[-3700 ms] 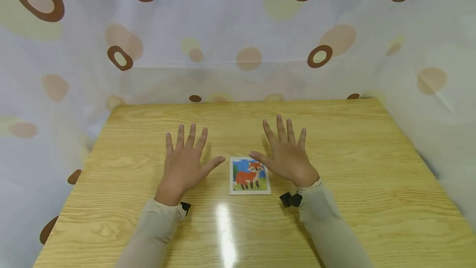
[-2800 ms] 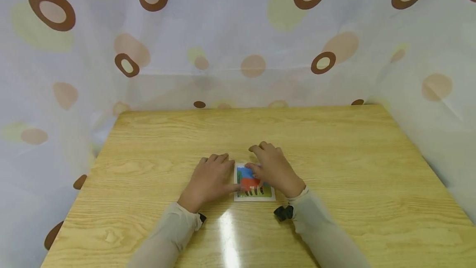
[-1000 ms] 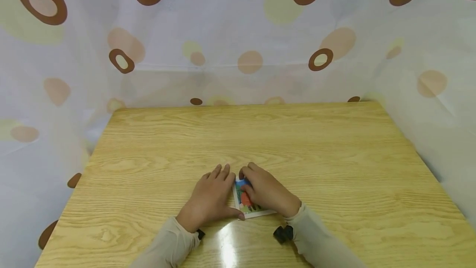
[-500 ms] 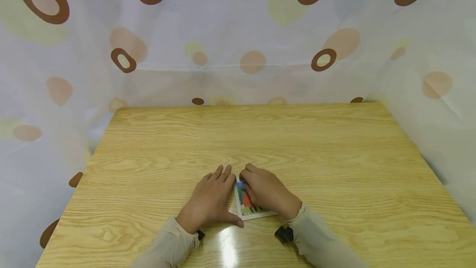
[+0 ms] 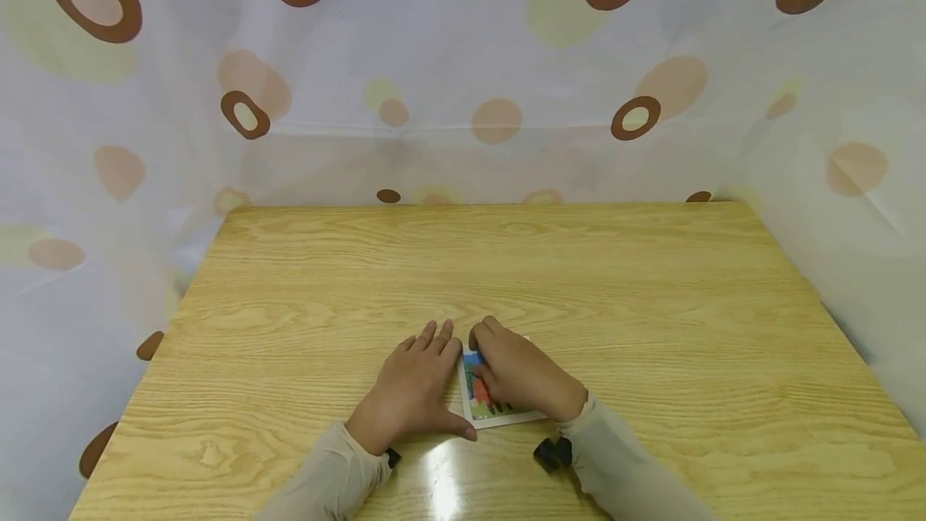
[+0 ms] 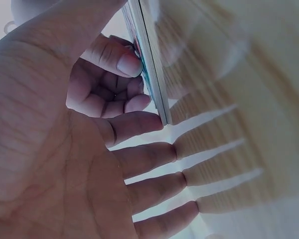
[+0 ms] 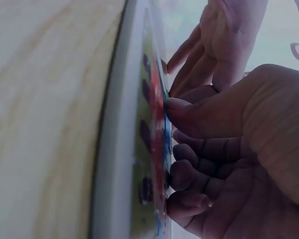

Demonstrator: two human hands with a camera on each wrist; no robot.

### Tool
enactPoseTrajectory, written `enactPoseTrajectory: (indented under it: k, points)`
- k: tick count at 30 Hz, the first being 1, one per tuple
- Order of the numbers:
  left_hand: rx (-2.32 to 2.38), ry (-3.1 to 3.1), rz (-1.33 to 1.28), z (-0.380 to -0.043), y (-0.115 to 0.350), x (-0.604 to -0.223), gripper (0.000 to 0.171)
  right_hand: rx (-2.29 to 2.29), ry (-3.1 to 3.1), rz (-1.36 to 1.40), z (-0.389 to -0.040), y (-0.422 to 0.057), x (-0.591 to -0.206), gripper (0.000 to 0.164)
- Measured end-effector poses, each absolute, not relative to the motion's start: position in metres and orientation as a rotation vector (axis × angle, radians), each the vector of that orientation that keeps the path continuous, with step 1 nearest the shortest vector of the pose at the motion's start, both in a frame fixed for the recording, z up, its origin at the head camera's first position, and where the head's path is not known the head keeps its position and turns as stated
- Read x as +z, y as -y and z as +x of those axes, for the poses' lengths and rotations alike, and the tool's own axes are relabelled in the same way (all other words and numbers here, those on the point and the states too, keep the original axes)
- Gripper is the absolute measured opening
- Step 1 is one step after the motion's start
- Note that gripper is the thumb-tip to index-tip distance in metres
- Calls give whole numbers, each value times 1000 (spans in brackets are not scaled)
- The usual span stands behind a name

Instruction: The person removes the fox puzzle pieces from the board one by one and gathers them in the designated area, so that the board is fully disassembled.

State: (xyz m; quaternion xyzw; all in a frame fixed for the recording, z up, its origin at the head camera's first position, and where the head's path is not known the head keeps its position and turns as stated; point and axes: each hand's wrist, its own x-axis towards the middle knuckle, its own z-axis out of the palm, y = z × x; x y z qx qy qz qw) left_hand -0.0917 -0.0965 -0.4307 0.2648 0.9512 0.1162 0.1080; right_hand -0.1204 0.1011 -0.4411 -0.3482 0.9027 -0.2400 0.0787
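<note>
A small square fox picture board [image 5: 477,400] with a white rim lies flat on the wooden table, partly covered by my right hand. My left hand [image 5: 412,392] braces its left side with straight, spread fingers. Its thumb is at the board's near left corner, and in the left wrist view its index fingertip [image 6: 154,120] meets the board's edge [image 6: 157,74]. Over the picture, my right hand [image 5: 528,372] has its fingers curled. In the right wrist view the thumb [image 7: 189,114] and fingertips touch the picture's face [image 7: 152,124]. Whether they pinch anything is hidden.
The light wooden table [image 5: 325,264] stretches away behind and beside the hands. A white sheet [image 5: 434,38] with brown and beige ovals hangs along its back and sides. Small black devices [image 5: 553,454] sit at the wrists.
From hovering spread, both hands came down to the board, which moved nearer and turned slightly. The right fingers curled over the picture. In the last second the hands have barely moved.
</note>
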Motion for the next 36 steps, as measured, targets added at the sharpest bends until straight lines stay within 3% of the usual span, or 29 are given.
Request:
enactPoseTrajectory:
  k: [20, 36]
  points:
    - [350, -2798, 800, -90, 96, -433, 112, -965, -2585, -851, -124, -103, -443, 19]
    - [354, -2810, 784, -91, 95, -433, 110, -1262, -2279, -751, -141, -126, -437, 5]
